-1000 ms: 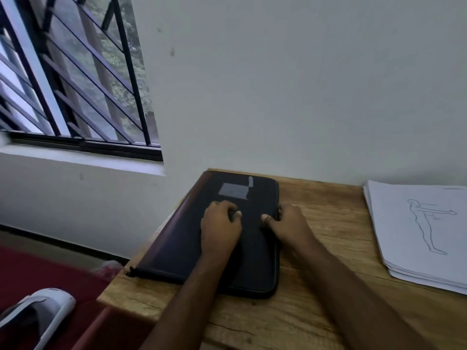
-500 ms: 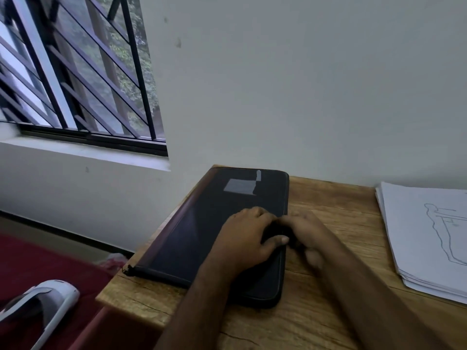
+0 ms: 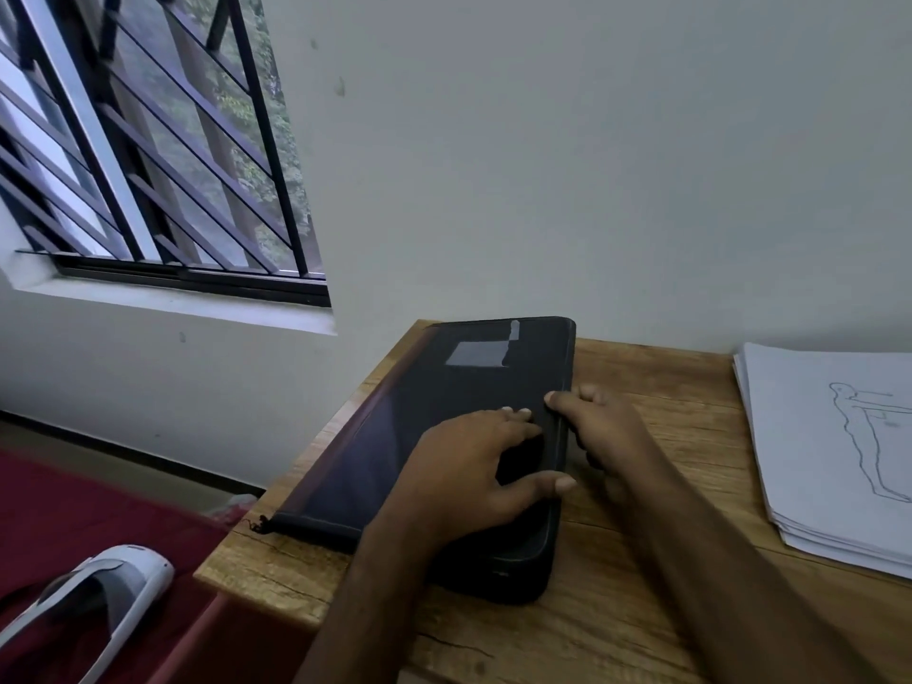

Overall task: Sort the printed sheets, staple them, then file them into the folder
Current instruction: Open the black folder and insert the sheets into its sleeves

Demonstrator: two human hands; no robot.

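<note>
- Folder lies closed on the surface, frame centre.
- Our left hand presses the cover flat, fingers loosely bent, likely steadying it.
- Our right hand pinches the folder's right edge, probably its zip.
- Sheets wait at right, unsorted.

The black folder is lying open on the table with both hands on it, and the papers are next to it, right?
Not quite: the head view shows the black folder closed, not open. Both hands, left and right, are on it, with the papers beside it.

Black folder, white sheets, wood-grain table.
</note>
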